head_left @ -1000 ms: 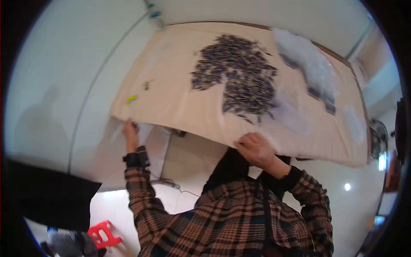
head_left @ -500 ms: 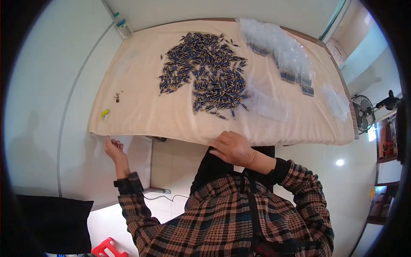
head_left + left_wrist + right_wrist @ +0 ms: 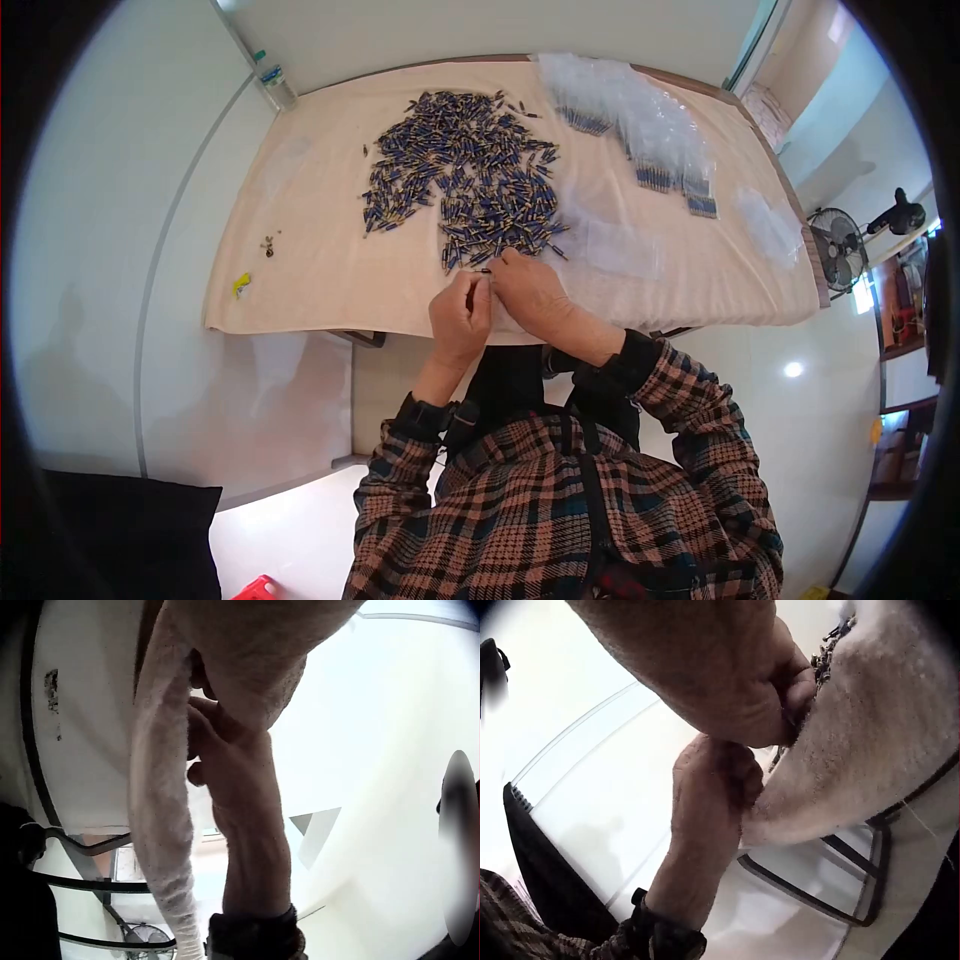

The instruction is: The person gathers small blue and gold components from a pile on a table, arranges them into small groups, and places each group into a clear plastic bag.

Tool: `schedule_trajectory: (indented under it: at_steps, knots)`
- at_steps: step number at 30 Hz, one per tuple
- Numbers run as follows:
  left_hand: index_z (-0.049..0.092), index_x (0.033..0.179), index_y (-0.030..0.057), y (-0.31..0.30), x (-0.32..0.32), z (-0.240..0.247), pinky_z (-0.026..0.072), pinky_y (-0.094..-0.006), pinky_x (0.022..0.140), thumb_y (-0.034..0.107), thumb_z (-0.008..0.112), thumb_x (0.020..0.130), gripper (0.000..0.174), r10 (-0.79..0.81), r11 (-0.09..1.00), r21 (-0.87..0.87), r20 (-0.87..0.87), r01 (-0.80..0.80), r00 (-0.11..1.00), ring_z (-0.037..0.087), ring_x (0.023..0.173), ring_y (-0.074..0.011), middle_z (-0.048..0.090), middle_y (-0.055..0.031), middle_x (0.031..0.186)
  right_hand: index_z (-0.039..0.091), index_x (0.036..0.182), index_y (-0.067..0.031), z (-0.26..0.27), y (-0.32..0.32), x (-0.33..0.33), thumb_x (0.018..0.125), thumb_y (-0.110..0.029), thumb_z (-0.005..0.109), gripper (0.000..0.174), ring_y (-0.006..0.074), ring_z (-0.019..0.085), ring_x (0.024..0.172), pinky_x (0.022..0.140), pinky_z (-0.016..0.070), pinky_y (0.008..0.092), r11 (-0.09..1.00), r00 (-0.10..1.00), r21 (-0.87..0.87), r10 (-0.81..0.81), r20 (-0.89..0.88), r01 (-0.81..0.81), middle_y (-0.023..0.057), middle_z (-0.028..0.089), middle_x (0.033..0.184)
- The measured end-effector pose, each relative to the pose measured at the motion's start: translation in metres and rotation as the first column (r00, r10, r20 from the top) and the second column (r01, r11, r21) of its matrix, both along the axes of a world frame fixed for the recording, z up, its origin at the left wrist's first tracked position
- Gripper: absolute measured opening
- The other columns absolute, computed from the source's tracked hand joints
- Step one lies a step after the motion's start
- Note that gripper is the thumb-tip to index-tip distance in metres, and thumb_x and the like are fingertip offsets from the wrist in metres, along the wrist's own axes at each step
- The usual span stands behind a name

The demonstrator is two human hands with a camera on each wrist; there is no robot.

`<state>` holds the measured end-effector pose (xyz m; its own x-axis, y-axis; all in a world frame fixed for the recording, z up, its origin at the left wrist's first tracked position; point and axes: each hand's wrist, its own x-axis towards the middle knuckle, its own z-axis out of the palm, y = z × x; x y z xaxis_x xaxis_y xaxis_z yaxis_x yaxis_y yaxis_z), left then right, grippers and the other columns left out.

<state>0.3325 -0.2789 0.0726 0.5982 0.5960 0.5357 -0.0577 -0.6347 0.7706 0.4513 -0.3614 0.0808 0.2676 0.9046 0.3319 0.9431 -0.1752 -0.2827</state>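
Both hands meet at the front of a heap of small blue-and-gold cylindrical pieces (image 3: 505, 205) on the cloth-covered table (image 3: 320, 200). My left hand (image 3: 460, 318) has its fingers curled, with thumb and fingertips pinched at a small dark cylindrical piece (image 3: 483, 270). From the right, my right hand (image 3: 533, 295) bends over the same piece, its fingertips close together there. In the right wrist view, the right hand (image 3: 697, 667) has curled fingers near the heap and hides most of what they hold. The left wrist view shows the hands overlapping beside the cloth edge (image 3: 161, 787).
Clear plastic bags (image 3: 650, 120) with rows of the pieces lie at the back right. Flat clear bags (image 3: 610, 245) lie right of the heap. A yellow item (image 3: 241, 285) and small metal bits (image 3: 268, 246) sit at left. A bottle (image 3: 273, 80) stands at the back left corner.
The left hand has come from the table's left front corner to the middle. The right hand has moved forward from the front edge to the heap, and the two now meet.
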Motion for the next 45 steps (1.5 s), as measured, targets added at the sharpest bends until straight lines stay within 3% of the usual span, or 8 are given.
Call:
schedule_trajectory:
  at_steps: [4,8,19,27,31,38,42,45]
  knots:
    - [0.053,0.078,0.0036,-0.002,0.000,-0.009,0.0418,-0.0342,0.050,0.010,0.059,0.089,0.014,0.049,0.958,0.287,-0.140,-0.007,0.989,0.053,0.052,-0.0272,0.054,-0.0106,0.061,0.057,0.092,-0.0033,0.004,0.002,0.008,0.073,-0.002,0.061,0.020,0.0321,0.061,0.086,0.068,0.0517,0.0392,1.000,0.999,-0.007,0.028,-0.018,-0.028,0.0145,0.057,0.091]
    - [0.051,0.074,0.0057,-0.003,0.005,-0.014,0.0420,-0.0408,0.050,0.013,0.063,0.085,0.017,0.091,0.912,0.410,-0.205,0.001,0.974,0.055,0.058,-0.0332,0.056,-0.0112,0.063,0.057,0.094,-0.0038,0.007,0.011,0.019,0.074,-0.004,0.060,0.020,0.0323,0.062,0.083,0.067,0.0516,0.0402,0.993,0.993,0.024,0.114,-0.039,-0.113,0.0138,0.057,0.089]
    - [0.053,0.073,0.0080,-0.003,0.003,-0.011,0.0456,-0.0394,0.055,0.016,0.064,0.081,0.016,0.047,0.882,0.463,-0.276,0.089,0.960,0.058,0.060,-0.0280,0.054,-0.0083,0.063,0.060,0.088,-0.0046,0.021,0.038,0.042,0.076,-0.005,0.058,0.012,0.0316,0.062,0.084,0.067,0.0521,0.0395,0.947,0.949,-0.189,0.288,0.133,-0.261,0.0145,0.057,0.089]
    - [0.052,0.073,0.0078,-0.003,0.003,-0.011,0.0460,-0.0383,0.055,0.017,0.064,0.081,0.017,0.047,0.883,0.461,-0.277,0.090,0.960,0.058,0.060,-0.0274,0.055,-0.0080,0.063,0.060,0.084,-0.0052,0.019,0.065,0.067,0.078,-0.006,0.059,0.006,0.0308,0.062,0.085,0.069,0.0524,0.0396,0.963,0.951,-0.023,0.269,0.152,-0.269,0.0135,0.056,0.091]
    - [0.053,0.072,0.0080,-0.002,0.001,-0.011,0.0460,-0.0383,0.055,0.016,0.065,0.081,0.017,0.054,0.880,0.469,-0.271,0.082,0.961,0.058,0.059,-0.0274,0.055,-0.0080,0.062,0.064,0.090,-0.0085,0.027,0.077,0.059,0.077,-0.010,0.063,0.013,0.0301,0.061,0.081,0.069,0.0517,0.0403,0.977,0.991,0.172,0.118,0.064,-0.127,0.0104,0.058,0.094]
    - [0.053,0.071,0.0084,-0.004,0.004,-0.017,0.0456,-0.0389,0.054,0.016,0.065,0.079,0.016,0.061,0.878,0.475,-0.231,0.057,0.971,0.058,0.058,-0.0274,0.056,-0.0082,0.062,0.062,0.089,-0.0096,0.023,0.072,0.035,0.073,-0.018,0.069,0.020,0.0279,0.054,0.095,0.075,0.0512,0.0370,0.854,0.853,0.082,0.497,0.161,-0.513,0.0088,0.054,0.098]
    - [0.053,0.070,0.0084,-0.003,0.006,-0.015,0.0455,-0.0391,0.053,0.015,0.066,0.078,0.016,0.078,0.871,0.489,-0.221,0.041,0.972,0.058,0.058,-0.0276,0.055,-0.0085,0.062,0.062,0.086,-0.0103,0.016,0.076,0.034,0.072,-0.019,0.069,0.018,0.0273,0.052,0.099,0.078,0.0499,0.0350,0.803,0.803,0.068,0.582,0.129,-0.593,0.0078,0.054,0.101]
    - [0.053,0.070,0.0083,-0.002,0.005,-0.011,0.0454,-0.0390,0.053,0.016,0.066,0.078,0.017,0.079,0.874,0.484,-0.236,0.046,0.969,0.058,0.058,-0.0277,0.055,-0.0086,0.062,0.062,0.086,-0.0102,0.016,0.076,0.037,0.071,-0.019,0.069,0.018,0.0265,0.052,0.098,0.077,0.0495,0.0346,0.848,0.841,0.047,0.515,0.164,-0.528,0.0072,0.054,0.101]
